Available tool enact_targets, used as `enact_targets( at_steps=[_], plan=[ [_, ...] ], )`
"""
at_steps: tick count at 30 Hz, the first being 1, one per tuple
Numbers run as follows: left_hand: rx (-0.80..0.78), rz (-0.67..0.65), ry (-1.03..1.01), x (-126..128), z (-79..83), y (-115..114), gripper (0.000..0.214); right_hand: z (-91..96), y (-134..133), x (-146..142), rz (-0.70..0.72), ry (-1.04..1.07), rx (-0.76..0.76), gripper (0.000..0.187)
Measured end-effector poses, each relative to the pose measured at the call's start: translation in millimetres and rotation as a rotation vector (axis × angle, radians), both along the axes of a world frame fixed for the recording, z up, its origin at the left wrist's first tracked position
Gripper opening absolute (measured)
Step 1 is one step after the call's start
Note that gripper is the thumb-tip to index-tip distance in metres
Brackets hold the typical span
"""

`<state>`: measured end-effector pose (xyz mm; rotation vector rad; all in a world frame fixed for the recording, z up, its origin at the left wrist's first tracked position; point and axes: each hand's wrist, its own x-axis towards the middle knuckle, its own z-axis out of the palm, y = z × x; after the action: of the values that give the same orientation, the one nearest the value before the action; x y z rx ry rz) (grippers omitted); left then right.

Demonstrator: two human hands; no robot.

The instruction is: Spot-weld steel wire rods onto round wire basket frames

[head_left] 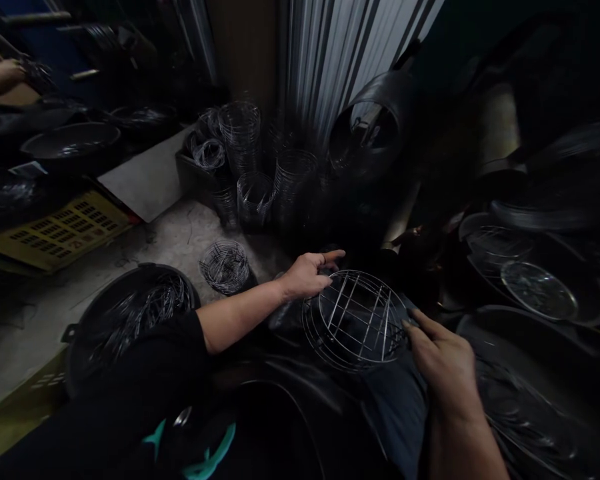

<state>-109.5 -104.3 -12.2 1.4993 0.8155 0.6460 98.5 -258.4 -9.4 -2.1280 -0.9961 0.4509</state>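
Note:
My right hand (445, 357) is closed on the right rim of a round wire rack (363, 317), with its thumb on top. The rack has a shiny wire ring crossed by straight bars. More rings show just under it, so it may be several racks stacked. At the rack's upper left edge is my left hand (305, 275), its index finger stretched out past the rim and its thumb apart from it. The thumb tip is close to the rim; whether it touches, I cannot tell. The other left fingers are partly hidden. Below the rack shows a dark trouser leg (395, 407).
Left stands a black tub (75, 360) of loose wire pieces, beside a wire bundle (225, 267). Stacked wire rings (295, 170) stand ahead, near a metal drum (390, 100). Dark basins (480, 327) lie right. A yellow crate (70, 227) and another person's hand (3, 77) are far left.

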Motion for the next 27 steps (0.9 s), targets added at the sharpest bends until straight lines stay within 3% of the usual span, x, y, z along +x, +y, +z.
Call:
enact_targets(
  at_steps=[4,7,12,16,22,27],
  plan=[
    [-0.126,0.011,-0.052,0,-3.2,-1,0.068,-8.5,-8,0,0.015,0.050,0.005,0.052],
    [-0.152,0.002,-0.039,-2,-4.8,-2,0.065,-7.1,-15,-7,0.018,0.058,-0.074,0.058],
    [-0.262,-0.019,-0.103,-6,-13.2,1,0.059,-3.6,-28,-31,0.047,-0.147,-0.248,0.083],
    [-0.356,-0.021,-0.160,-5,-18.9,4,0.061,-18.4,-35,-35,0.052,-0.092,-0.250,0.082],
    [-0.347,-0.104,-0.177,-11,-19.8,8,0.060,-41.9,-39,-34,0.051,-0.156,-0.117,0.076],
    [-0.224,-0.105,-0.024,-16,-7.7,19,0.088,-40.2,-45,-60,-0.002,-0.290,0.115,0.061]
  ],
)
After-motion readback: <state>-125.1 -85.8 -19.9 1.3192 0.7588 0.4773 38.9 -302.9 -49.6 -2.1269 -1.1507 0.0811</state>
